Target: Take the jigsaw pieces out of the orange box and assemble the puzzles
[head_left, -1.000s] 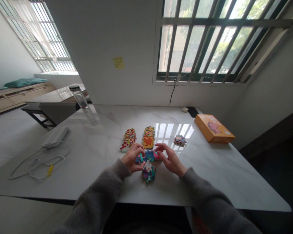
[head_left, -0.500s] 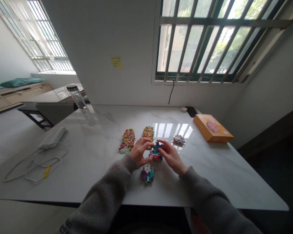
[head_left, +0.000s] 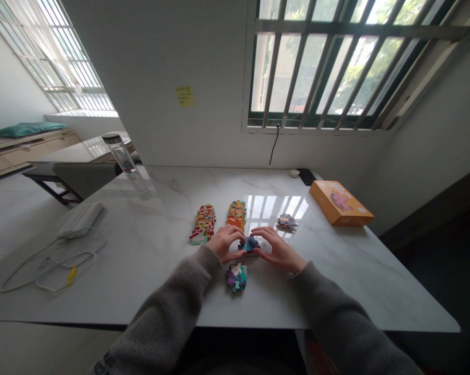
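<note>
Where hands (head_left: 251,248) meet, blue puzzle pieces (head_left: 250,245) between.

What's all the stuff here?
Puzzle piles: five, multicoloured, table
Tables: two, white, front, back
Box: one, orange, right
Flat slab: one, black, back
Round thing: one, white, beside slab
Bottle: one, clear, left
Corded device: one, white, left
Note: one, yellow, wall
Cord: one, black, wall
Windows: two, bright, left, right
Curtain: one, white, left
Bench: one, cream, left
Cushion: at least one, teal, bench
Chair: one, grey, left
Left hand, right hand: one each, around blue pile
Sleeves: two, grey, arms
</note>
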Action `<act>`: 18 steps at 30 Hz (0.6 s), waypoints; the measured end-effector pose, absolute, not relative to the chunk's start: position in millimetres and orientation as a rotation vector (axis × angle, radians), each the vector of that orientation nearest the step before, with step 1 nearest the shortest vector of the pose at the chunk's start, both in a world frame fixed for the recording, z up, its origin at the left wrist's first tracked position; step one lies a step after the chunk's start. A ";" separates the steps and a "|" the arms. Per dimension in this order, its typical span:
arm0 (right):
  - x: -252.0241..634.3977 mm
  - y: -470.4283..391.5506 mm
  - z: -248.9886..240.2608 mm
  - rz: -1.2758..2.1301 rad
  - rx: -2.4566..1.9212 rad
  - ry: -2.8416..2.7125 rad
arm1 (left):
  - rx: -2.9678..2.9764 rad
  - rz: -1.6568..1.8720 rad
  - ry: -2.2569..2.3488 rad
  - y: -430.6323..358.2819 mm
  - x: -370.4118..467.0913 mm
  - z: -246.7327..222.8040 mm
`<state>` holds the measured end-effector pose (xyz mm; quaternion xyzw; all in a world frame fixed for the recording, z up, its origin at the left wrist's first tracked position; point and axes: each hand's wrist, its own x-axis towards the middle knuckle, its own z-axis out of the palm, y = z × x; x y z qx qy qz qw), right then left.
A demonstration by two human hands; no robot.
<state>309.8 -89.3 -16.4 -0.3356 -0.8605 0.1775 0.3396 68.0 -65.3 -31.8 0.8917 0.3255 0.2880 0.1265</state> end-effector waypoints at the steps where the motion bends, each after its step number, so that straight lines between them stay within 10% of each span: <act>1: 310.0 -88.9 -17.8 0.462 -0.869 -2.281 | 2.605 0.809 0.946 -64.4 68.2 -33.4; 18: 332.7 -86.1 -26.7 0.313 -1.197 -2.413 | 2.633 0.481 1.129 -70.2 57.2 -23.4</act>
